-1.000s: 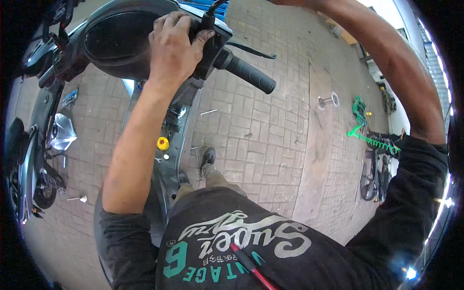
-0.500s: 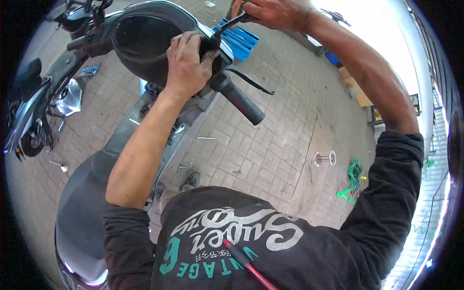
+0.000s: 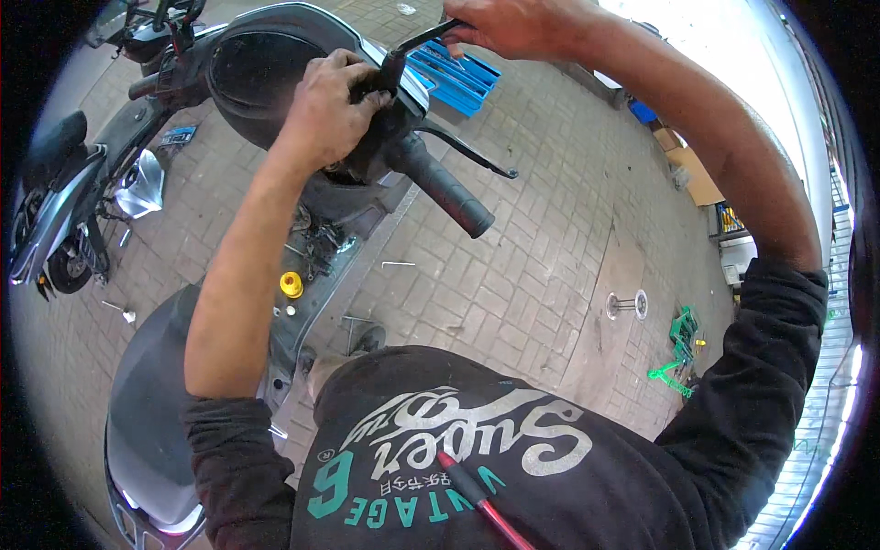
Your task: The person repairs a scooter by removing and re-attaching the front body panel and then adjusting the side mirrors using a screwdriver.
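A scooter's front end fills the upper left, with a dark instrument panel (image 3: 261,78), a black handlebar grip (image 3: 449,192) and a brake lever (image 3: 472,154). Beside the panel rises a bent black mirror stem (image 3: 423,39), whose lower end sits in a dark sleeve at the handlebar. My left hand (image 3: 328,110) is closed around the stem's lower end, thumb and fingers pinching near the sleeve. Farther up, my right hand (image 3: 500,27) grips the stem's outer part, fingers wrapped round it. Whatever the stem carries at its tip is out of view.
Below the handlebar, the footboard (image 3: 339,275) carries loose parts and a yellow cap (image 3: 291,284). The scooter seat (image 3: 156,394) lies at lower left. A blue toolbox (image 3: 454,78) stands ahead; another scooter (image 3: 69,220) is at far left. Green parts (image 3: 680,339) lie right.
My left hand has shifted left and its fingers have drawn in closer to the stem's base. The right hand still holds the stem, and the view has moved slightly, uncovering the yellow cap.
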{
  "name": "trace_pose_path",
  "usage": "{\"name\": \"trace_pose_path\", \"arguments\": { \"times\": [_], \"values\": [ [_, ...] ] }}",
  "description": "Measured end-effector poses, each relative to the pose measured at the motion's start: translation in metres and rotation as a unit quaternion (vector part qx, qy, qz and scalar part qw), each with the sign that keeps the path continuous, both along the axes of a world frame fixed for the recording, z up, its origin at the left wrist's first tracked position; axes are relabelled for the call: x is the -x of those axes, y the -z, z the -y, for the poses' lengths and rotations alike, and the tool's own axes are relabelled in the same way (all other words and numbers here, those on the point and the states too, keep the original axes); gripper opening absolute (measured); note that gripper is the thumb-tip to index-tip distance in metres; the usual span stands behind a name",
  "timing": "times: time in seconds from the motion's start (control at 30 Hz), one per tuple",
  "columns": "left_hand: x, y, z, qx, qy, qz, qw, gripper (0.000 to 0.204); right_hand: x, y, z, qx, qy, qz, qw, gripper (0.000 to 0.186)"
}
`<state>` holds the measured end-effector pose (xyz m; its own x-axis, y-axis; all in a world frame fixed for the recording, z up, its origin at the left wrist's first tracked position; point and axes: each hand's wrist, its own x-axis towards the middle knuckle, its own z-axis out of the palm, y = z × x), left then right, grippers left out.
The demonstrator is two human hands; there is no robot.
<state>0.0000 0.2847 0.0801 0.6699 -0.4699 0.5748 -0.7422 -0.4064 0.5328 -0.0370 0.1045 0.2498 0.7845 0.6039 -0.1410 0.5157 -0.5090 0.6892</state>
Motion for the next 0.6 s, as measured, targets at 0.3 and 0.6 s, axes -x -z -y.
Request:
{"name": "trace_pose_path", "arguments": {
  "times": [0.3,0.6],
  "values": [
    [-0.003,-0.002,-0.002,-0.036,0.036,0.044,0.998,0.034,0.011,0.002,-0.005,0.023,0.072,-0.010,0.997,0.045],
    [-0.004,0.005,0.002,-0.031,0.016,0.066,0.997,0.034,-0.018,0.011,0.020,-0.026,-0.260,0.053,0.964,0.034]
  ]
}}
